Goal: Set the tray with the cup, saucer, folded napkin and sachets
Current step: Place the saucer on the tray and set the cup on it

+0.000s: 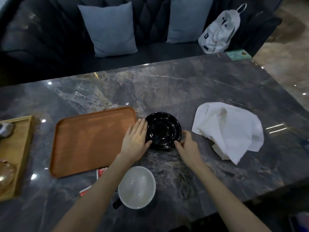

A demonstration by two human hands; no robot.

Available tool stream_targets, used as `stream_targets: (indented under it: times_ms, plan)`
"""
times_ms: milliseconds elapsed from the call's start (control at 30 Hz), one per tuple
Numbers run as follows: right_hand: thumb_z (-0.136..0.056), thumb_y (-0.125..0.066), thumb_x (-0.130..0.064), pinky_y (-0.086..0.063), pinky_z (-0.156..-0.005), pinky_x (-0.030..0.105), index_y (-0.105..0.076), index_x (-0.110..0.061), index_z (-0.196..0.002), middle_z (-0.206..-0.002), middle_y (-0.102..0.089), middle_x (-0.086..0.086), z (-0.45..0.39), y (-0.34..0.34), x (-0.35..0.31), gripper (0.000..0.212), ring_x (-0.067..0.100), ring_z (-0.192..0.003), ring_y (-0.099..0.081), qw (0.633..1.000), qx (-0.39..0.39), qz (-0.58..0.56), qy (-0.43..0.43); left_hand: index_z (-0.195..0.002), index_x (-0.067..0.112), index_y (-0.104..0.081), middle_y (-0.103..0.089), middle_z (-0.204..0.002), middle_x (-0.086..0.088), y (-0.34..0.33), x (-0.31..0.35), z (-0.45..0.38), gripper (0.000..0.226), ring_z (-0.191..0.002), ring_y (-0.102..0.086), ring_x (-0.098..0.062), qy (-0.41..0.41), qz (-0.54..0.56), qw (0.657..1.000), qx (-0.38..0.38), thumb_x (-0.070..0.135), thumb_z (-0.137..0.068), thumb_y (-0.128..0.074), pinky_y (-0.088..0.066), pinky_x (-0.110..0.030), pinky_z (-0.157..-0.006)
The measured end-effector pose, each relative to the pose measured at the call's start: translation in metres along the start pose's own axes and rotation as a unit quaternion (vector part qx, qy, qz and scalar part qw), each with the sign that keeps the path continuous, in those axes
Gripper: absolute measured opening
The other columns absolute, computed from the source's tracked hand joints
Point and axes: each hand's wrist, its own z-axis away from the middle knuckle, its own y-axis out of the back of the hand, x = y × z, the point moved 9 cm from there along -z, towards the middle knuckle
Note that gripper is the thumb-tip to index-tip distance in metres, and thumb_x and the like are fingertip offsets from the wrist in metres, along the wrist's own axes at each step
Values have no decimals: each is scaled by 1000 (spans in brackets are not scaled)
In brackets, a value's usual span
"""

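A black glossy saucer (164, 129) lies on the dark marble table just right of the orange-brown tray (90, 141). My left hand (135, 139) rests flat against the saucer's left edge, fingers extended. At the saucer's lower right rim, the fingertips of my right hand (187, 144) touch it. A cup (137, 187), white inside with a black handle, stands near the front edge under my left forearm. A crumpled white napkin (229, 129) lies to the right. Red sachets (101, 173) peek out beneath my left forearm, partly hidden.
A light wooden tray (20, 148) with glass items sits at the far left. Behind the table is a dark sofa with two blue-grey cushions (110, 29) and a white bag (220, 30). A green card (238, 55) lies at the far right corner.
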Motion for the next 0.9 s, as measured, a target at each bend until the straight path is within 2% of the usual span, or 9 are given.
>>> stream_targets:
  times_ms: [100, 200, 267, 333, 433, 567, 733, 800, 900]
  plan:
    - [-89, -57, -19, -44, -78, 34, -36, -3, -132, -80, -64, 13, -3, -11, 12, 51, 34, -89, -63, 998, 2, -35, -54, -147, 10, -7, -3, -157, -9, -22, -4, -1, 70, -144, 1, -20, 33, 20, 997, -59, 46, -94, -35, -4, -39, -116]
    - [-90, -54, -14, -51, -56, 33, -47, -1, -116, -68, -61, 7, -5, -26, 21, 30, 22, -54, -63, 980, -28, -163, -111, -146, 11, -10, -1, -157, -11, -31, -5, 0, 66, -144, 2, -21, 49, 45, 994, -82, 44, -95, -34, -3, -40, -116]
    - [-92, -50, -8, -53, -43, 26, -45, -1, -107, -71, -61, 8, -6, -36, 23, 17, 15, -44, -63, 943, -50, -286, -162, -146, 10, -15, -2, -157, -12, -31, -5, -1, 64, -144, 1, -22, 50, 69, 993, -83, 41, -94, -38, -4, -39, -116]
    - [-92, -47, 0, -53, -41, 22, -44, -3, -101, -74, -59, 10, -8, -38, 21, 10, 11, -39, -62, 913, -50, -352, -199, -145, 9, -17, -2, -157, -12, -29, -5, -3, 64, -144, 1, -23, 55, 93, 991, -83, 39, -94, -41, -5, -39, -116]
    - [-92, -43, 6, -54, -42, 20, -46, -3, -90, -71, -57, 12, -10, -31, 15, 9, 11, -37, -62, 905, -48, -370, -204, -145, 9, -17, -1, -157, -11, -30, -7, -5, 65, -144, 2, -22, 74, 139, 982, -101, 37, -93, -44, -4, -38, -116]
    - [-91, -43, 7, -55, -44, 21, -48, -1, -88, -70, -57, 13, -12, -16, 7, 10, 12, -37, -61, 908, -45, -376, -178, -145, 7, -18, -11, -156, -11, -18, -8, -7, 72, -143, -8, -23, 100, 249, 960, -86, 33, -89, -55, -10, -34, -115]
    - [-91, -45, 7, -55, -44, 22, -50, 1, -94, -73, -59, 14, -12, -2, -19, 9, 14, -40, -62, 905, -53, -400, -137, -138, 5, -35, -39, -142, -12, 18, -21, -4, 65, -132, -35, -23, 138, 383, 913, 18, 9, -80, -65, -29, -37, -111]
    - [-91, -47, 5, -55, -43, 23, -50, 3, -100, -74, -60, 15, -12, 2, -34, 10, 15, -39, -62, 910, -61, -392, -121, -132, 6, -41, -50, -128, -7, 41, -33, 2, 58, -118, -45, -17, 173, 401, 896, 75, 3, -79, -63, -33, -24, -100]
    - [-91, -48, 3, -56, -46, 23, -51, 5, -108, -75, -61, 15, -9, 7, -61, 17, 12, -43, -63, 923, -75, -371, -74, -131, 4, -43, -57, -117, -5, 51, -67, 21, 57, -106, -56, -20, 288, 464, 829, 119, 5, -79, -65, -41, -21, -88]
